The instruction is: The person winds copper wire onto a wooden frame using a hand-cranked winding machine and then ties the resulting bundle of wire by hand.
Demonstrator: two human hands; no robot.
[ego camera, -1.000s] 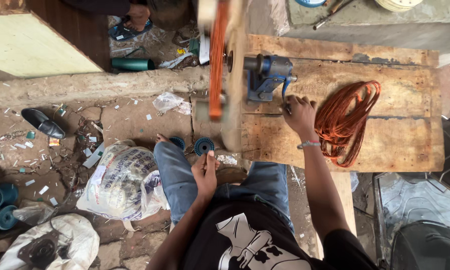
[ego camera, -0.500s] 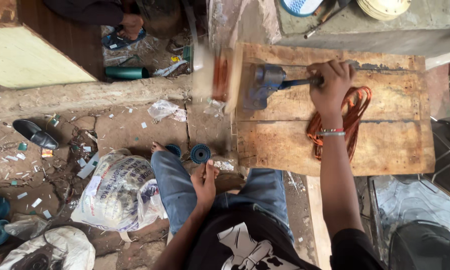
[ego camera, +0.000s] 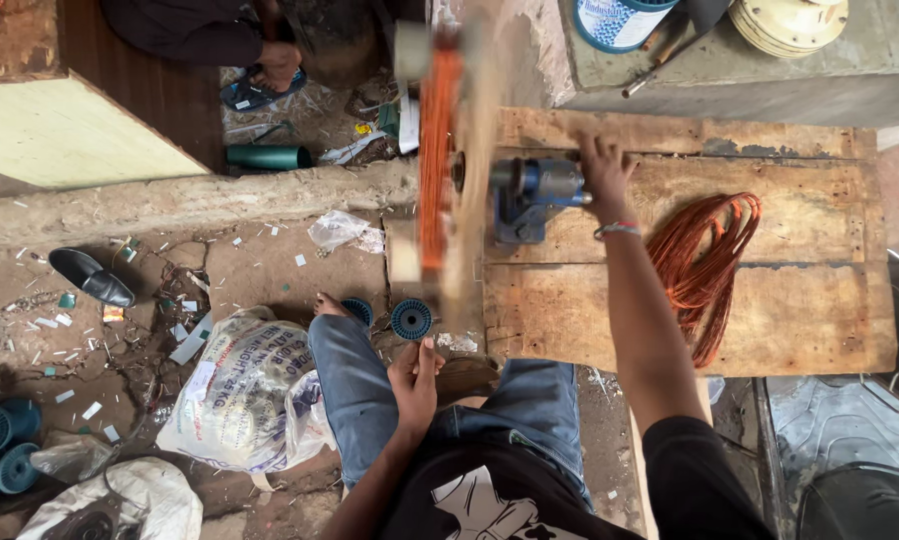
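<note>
Left hand [ego camera: 415,380] flat on the thigh, fingers loosely together, holding nothing. Blurred orange coil [ego camera: 432,160] stands off the table's [ego camera: 820,330] left edge. Blue winding machine [ego camera: 532,195] on the planks; right hand [ego camera: 603,172] closed on its crank. Loose copper wire bundle [ego camera: 705,265] lies beside.

right hand [ego camera: 604,172] outstretched (gripping), left hand [ego camera: 415,380] resting

Worn plank desk [ego camera: 770,330], rough wood. On it: blue winding machine [ego camera: 530,195] at left edge, loose coil of orange wire [ego camera: 705,265] to its right. Dirt floor [ego camera: 260,270] beside: black shoe [ego camera: 92,277], printed white sack [ego camera: 245,390], blue spools [ego camera: 410,318], paper scraps.
</note>
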